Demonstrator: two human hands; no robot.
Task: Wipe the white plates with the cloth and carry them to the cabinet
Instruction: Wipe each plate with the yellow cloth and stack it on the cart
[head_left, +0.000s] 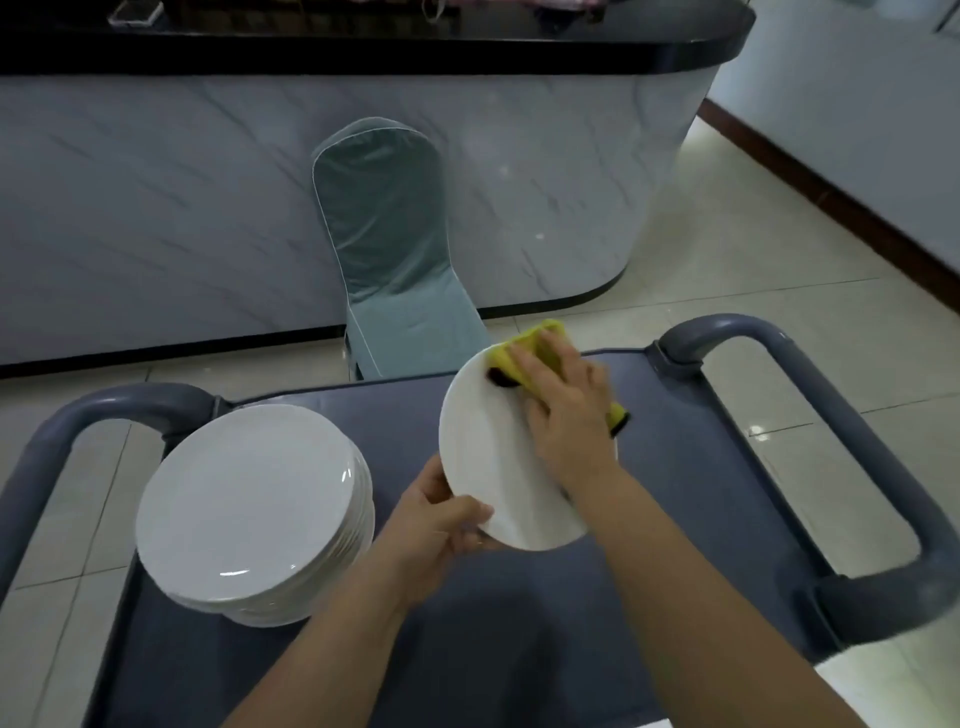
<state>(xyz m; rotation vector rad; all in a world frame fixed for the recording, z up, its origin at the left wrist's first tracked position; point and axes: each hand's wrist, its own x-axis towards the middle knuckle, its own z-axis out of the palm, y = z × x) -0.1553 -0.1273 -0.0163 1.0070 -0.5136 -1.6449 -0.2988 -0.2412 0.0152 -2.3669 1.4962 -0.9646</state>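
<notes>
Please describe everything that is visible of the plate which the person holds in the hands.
The plate is round, plain white and glossy, like ceramic. It is tilted and held above the grey cart. The left hand grips its near rim; the right hand presses a yellow cloth on its far part, hiding that area.

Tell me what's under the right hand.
A yellow cloth lies under the right hand, pressed on the white plate that the left hand holds by its lower edge. The cloth's middle and the plate surface beneath are covered.
</notes>
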